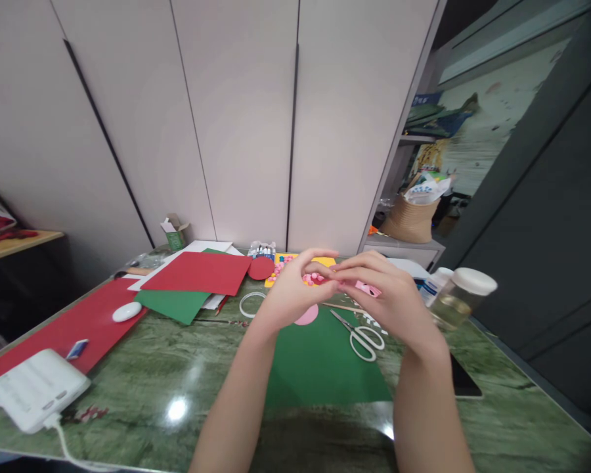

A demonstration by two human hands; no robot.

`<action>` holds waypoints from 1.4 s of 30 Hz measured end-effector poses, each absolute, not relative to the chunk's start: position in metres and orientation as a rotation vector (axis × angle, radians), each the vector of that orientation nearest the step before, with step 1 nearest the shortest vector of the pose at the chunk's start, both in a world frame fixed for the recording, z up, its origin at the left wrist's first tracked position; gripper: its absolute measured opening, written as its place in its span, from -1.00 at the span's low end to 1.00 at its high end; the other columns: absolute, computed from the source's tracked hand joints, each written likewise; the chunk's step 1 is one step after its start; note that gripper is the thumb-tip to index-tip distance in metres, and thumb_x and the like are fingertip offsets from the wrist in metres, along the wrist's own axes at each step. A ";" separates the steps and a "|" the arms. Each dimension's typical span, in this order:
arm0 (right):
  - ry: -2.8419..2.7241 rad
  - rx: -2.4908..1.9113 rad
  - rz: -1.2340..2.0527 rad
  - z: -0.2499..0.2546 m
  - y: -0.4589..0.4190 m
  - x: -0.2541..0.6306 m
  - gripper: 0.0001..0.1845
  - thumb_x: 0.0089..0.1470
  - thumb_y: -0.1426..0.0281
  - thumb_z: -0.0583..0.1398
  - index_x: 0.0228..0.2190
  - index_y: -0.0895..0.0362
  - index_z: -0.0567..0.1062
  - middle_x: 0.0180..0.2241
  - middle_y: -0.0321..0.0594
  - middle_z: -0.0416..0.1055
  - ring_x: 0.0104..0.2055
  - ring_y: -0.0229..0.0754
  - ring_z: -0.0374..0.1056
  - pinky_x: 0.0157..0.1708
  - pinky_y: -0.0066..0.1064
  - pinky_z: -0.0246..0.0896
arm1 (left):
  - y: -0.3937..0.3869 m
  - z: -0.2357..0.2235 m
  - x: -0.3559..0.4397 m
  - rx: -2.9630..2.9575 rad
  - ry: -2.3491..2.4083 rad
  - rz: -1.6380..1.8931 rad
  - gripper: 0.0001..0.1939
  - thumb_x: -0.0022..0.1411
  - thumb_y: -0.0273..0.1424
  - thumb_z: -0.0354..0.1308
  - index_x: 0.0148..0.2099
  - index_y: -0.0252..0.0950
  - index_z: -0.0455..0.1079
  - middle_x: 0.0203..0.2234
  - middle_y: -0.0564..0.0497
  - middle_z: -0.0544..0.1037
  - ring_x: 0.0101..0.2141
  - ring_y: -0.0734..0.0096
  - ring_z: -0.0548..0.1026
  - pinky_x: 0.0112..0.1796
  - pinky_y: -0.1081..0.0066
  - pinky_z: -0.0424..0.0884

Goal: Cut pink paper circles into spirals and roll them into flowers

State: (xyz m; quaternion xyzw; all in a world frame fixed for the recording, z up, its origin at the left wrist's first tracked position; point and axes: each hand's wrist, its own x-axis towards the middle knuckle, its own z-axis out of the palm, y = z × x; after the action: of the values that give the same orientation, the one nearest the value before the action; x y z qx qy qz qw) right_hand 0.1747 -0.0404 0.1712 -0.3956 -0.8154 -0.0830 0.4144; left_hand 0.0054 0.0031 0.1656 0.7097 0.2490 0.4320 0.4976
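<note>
Both hands are raised over a green sheet (320, 374), fingertips meeting. My left hand (293, 289) curves inward, its thumb and fingers closing towards the other hand. From the other side, the fingers of my right hand (391, 289) are pressed together at the same spot. Whatever lies between the fingertips is too small or hidden to make out. Below them a pink disc (306, 316) rests at the green sheet's far part. White-handled scissors (362, 339) lie on that sheet, blades pointing up-left. Behind the hands, small pink pieces (278, 269) sit on a yellow sheet (270, 283), partly covered.
Red sheet (197, 272), green sheet (175, 304) and white paper overlap at left. A white ring (245, 306) and red disc (261, 268) lie nearby. A lidded jar (456, 305) and dark tablet (465, 380) stand right. A white power bank (39, 387) with cable lies front left.
</note>
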 end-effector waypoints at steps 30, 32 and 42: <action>-2.067 -0.950 -0.290 0.171 -0.039 0.172 -0.85 0.08 0.43 0.20 -0.28 0.01 0.52 -0.21 -0.20 0.47 -0.17 -0.14 0.35 -0.23 -0.25 0.30 | 0.002 0.166 0.004 1.752 0.604 1.032 -0.50 -0.01 -0.54 0.14 0.04 -0.25 0.27 -0.37 0.00 0.52 -0.26 0.37 0.47 -0.22 0.35 0.39; -2.033 -0.964 -0.314 0.170 -0.038 0.172 -0.89 0.06 0.44 0.21 -0.32 0.04 0.51 -0.23 -0.19 0.47 -0.18 -0.14 0.35 -0.22 -0.25 0.28 | 0.003 0.165 0.006 1.719 0.582 1.044 -0.50 0.01 -0.53 0.14 0.04 -0.24 0.26 -0.35 -0.01 0.52 -0.25 0.37 0.47 -0.21 0.35 0.39; -1.975 -0.967 -0.271 0.169 -0.036 0.171 -0.91 0.03 0.46 0.21 -0.46 0.07 0.38 -0.30 -0.23 0.47 -0.22 -0.14 0.35 -0.23 -0.25 0.22 | 0.002 0.161 0.012 1.617 0.471 1.039 -0.55 0.04 -0.46 0.20 0.02 -0.24 0.28 -0.37 0.01 0.51 -0.17 0.33 0.47 -0.14 0.32 0.37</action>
State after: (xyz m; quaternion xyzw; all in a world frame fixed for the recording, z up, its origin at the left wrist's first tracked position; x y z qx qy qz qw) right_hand 0.1711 -0.0361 0.1693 -0.3905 -0.7975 -0.1094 0.4467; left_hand 0.0124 0.0017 0.1614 0.6828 0.1988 0.4389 0.5492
